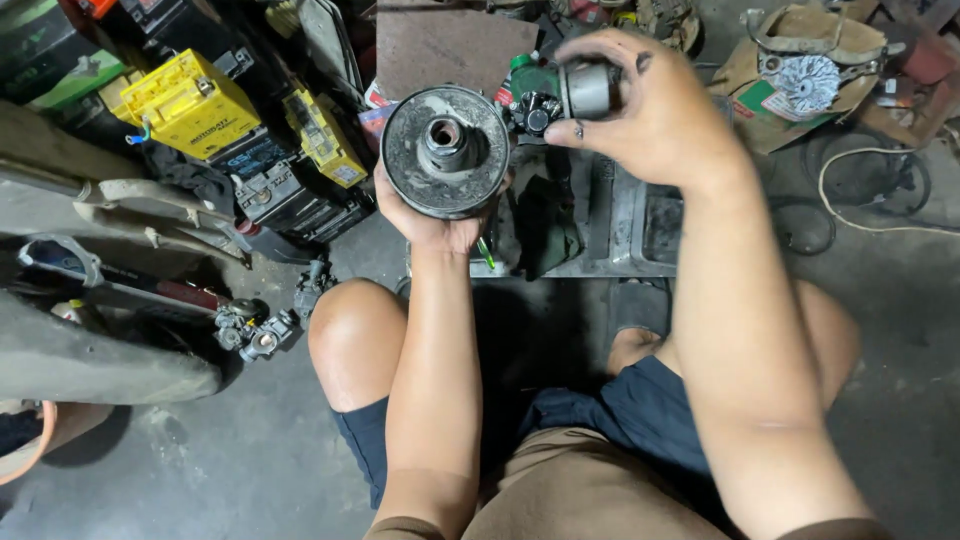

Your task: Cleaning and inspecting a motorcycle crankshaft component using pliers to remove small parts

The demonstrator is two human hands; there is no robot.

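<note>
My left hand (432,222) cups a round grey metal pulley disc (446,150) from below, its hollow hub facing me. My right hand (640,105) is raised just to the right of the disc and pinches a short grey metal cylinder (588,90) between thumb and fingers. A small dark toothed part (535,113) sits between the disc and the cylinder, touching the cylinder's end. Both hands are greasy. My knees and dark shorts fill the lower middle.
Yellow and black batteries (190,100) are stacked at the upper left. A carburettor-like part (262,335) lies on the concrete floor at left. A grey metal tray (630,225) with a dark rag lies under my hands. A finned part on cardboard (806,80) and cables are at upper right.
</note>
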